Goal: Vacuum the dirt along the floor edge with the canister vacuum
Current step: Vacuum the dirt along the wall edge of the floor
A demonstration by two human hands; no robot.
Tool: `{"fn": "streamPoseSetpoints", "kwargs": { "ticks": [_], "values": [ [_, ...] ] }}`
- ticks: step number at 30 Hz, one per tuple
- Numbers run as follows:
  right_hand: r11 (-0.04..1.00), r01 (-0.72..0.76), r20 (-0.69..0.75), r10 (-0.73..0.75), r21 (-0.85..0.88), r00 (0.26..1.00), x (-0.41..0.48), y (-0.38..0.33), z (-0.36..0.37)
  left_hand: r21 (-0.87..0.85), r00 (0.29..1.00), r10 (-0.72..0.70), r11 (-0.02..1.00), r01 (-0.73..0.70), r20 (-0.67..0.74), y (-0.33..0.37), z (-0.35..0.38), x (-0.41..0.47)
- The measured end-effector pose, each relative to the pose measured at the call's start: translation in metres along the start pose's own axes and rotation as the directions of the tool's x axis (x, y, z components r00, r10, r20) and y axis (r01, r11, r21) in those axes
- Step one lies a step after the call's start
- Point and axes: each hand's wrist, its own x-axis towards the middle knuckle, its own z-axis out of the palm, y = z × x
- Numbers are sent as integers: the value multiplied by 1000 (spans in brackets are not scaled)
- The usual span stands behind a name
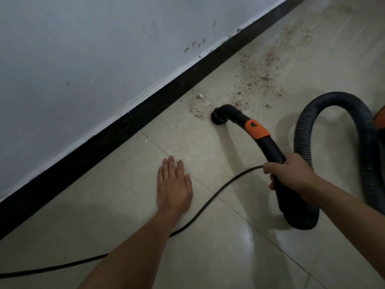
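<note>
1. A view from the person's head, looking down at a pale tiled floor where it meets a white, scuffed wall.
2. A black skirting runs along the foot of the wall, slanting from lower left to upper right.
3. The right hand grips the black vacuum handle, with the fingers curled round the tube and the thumb wrapped on its near side.
4. The handle curves forward from the hand, past an orange collar, to a bent black nozzle.
5. The nozzle mouth is down at the floor, near the skirting but not touching it.
6. Brown dirt lies in a speckled band along the floor edge. It begins just beside the nozzle and stretches away toward the upper right, thinning with distance.
7. A small heap of crumbs sits just left of the nozzle, close to the skirting.
8. A ribbed grey hose loops from the lower end of the handle, arches up behind the right hand and runs off to the right.
9. A sliver of the orange canister shows at the right edge.
10. The left hand is flat, palm down, fingers straight and close together, holding nothing. It is on or just above the floor; I cannot tell which.
11. A thin black cord trails across the floor from beside the right hand, under the left forearm, and out at lower left.
</note>
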Motion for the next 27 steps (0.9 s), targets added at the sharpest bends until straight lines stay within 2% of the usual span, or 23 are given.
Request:
{"fn": "streamPoseSetpoints", "kwargs": {
  "ticks": [6,10,15,18,21,27],
  "values": [
    [998,55,109,-53,-11,993,10,-14,26,-1,1000,-2,1000,2,-2,-2,-1,-1],
    [999,37,22,-38,31,999,27,-26,34,-1,1000,-5,1000,5,-13,-1,0,0],
    [997,65,64,-62,-33,996,35,-33,46,-8,1000,-8,1000,8,-24,-1,1,-1],
    [1000,14,-10,-14,27,1000,50,-41,44,-2,999,-4,1000,4,-33,0,0,-1],
    [999,-3,-12,4,34,1000,64,-55,46,5,999,-5,1000,5,-38,-1,3,0],
    [986,-50,1,50,159,999,92,-87,54,36,999,-15,999,16,-35,-1,6,0]
  ]
}}
